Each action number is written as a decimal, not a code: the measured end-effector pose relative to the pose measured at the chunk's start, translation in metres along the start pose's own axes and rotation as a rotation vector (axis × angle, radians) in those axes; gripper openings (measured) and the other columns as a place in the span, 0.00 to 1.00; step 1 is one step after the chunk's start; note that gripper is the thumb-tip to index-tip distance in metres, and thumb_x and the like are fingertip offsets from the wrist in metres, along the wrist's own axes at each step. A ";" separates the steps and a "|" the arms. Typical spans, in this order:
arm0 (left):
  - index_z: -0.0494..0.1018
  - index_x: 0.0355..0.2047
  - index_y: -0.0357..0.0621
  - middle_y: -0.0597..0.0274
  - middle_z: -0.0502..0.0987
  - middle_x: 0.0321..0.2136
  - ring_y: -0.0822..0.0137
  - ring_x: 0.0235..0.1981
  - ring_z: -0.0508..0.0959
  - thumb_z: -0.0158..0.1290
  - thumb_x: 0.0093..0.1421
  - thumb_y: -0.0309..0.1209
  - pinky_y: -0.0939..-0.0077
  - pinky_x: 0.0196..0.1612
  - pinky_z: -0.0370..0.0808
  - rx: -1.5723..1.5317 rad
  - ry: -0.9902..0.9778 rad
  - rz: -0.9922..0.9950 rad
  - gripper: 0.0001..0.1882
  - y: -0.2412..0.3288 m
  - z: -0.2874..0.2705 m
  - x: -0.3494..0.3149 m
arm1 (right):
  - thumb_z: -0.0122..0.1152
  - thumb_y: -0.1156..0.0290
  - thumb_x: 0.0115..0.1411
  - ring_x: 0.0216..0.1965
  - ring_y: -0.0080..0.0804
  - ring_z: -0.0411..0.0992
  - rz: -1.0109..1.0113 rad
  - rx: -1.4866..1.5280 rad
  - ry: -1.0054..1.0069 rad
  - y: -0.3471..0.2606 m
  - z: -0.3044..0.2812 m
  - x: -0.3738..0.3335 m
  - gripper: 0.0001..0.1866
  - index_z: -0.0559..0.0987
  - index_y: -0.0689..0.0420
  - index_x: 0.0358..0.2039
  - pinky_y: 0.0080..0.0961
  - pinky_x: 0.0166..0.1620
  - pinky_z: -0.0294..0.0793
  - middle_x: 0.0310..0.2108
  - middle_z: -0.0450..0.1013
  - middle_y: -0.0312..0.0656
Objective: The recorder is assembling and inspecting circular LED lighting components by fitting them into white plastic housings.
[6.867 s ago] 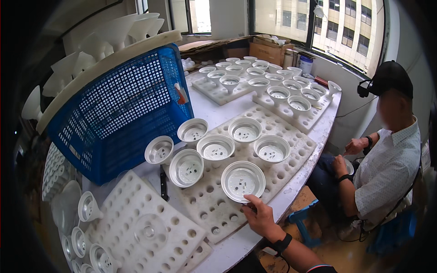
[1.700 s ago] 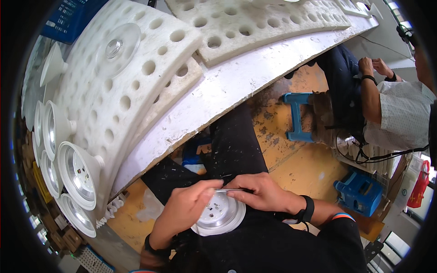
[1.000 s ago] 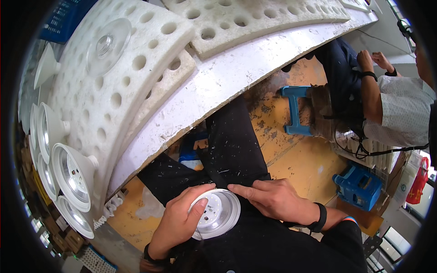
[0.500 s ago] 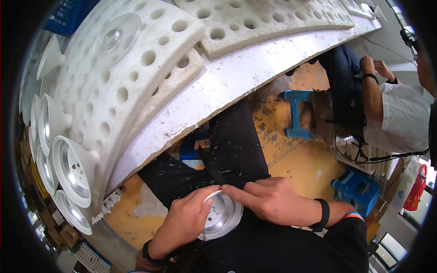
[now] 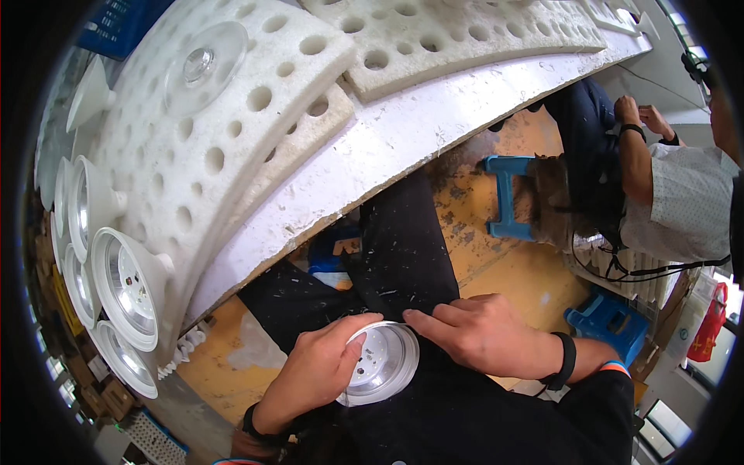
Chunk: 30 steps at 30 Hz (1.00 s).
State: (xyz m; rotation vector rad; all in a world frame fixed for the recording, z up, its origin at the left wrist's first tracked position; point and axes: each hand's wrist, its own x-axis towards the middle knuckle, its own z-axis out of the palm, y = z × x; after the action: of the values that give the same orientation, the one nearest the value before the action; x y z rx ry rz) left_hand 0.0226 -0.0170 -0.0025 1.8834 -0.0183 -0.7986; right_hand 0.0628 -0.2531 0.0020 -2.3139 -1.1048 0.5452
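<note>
A round white lamp housing [image 5: 397, 364] with a shiny silver inside and small holes in its base is held over my lap, its open face up. My left hand [image 5: 325, 364] is closed around its left side, with the thumb over the rim. Near the upper right of that rim is my right hand [image 5: 488, 333]. Its index finger stretches to the edge, the other fingers are bent, and its thumb is hidden. Whether the fingertip touches the rim is hard to tell. I see nothing held in my right hand.
A white bench [image 5: 387, 143] carries foam boards [image 5: 232, 167] full of holes, with a clear disc [image 5: 205, 74] on one. Several similar lamp housings [image 5: 128, 287] stand at left. A co-worker [image 5: 674, 186] sits at right beside a blue stool [image 5: 504, 198]. Another blue stool [image 5: 612, 322] is nearer.
My right index finger has moved right, away from my left fingertips, so more of the rim shows between the hands. The left hand keeps its hold. The whole view has shifted slightly.
</note>
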 end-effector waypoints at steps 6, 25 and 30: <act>0.71 0.50 0.39 0.46 0.79 0.40 0.47 0.42 0.80 0.49 0.61 0.24 0.62 0.44 0.77 0.008 -0.040 -0.023 0.16 -0.002 -0.004 0.006 | 0.57 0.71 0.49 0.24 0.29 0.75 -0.145 -0.018 0.033 -0.007 -0.006 0.025 0.15 0.75 0.60 0.39 0.24 0.24 0.73 0.24 0.70 0.36; 0.69 0.52 0.42 0.50 0.80 0.42 0.49 0.43 0.80 0.56 0.56 0.29 0.65 0.46 0.77 -0.005 -0.043 0.080 0.22 -0.010 0.000 0.009 | 0.57 0.70 0.50 0.23 0.29 0.74 -0.248 0.018 0.080 -0.005 0.007 0.034 0.09 0.70 0.55 0.33 0.25 0.24 0.73 0.25 0.68 0.37; 0.64 0.56 0.42 0.51 0.80 0.43 0.50 0.44 0.80 0.58 0.55 0.32 0.65 0.47 0.77 -0.032 -0.111 -0.015 0.28 -0.006 -0.007 0.014 | 0.61 0.73 0.52 0.24 0.33 0.76 -0.140 0.367 0.196 0.013 0.021 0.028 0.08 0.74 0.57 0.33 0.25 0.25 0.73 0.29 0.74 0.39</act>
State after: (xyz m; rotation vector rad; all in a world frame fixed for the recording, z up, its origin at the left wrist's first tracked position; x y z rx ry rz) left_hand 0.0353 -0.0135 -0.0127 1.8099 -0.0602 -0.9076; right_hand 0.0748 -0.2319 -0.0262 -1.9133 -0.9726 0.4172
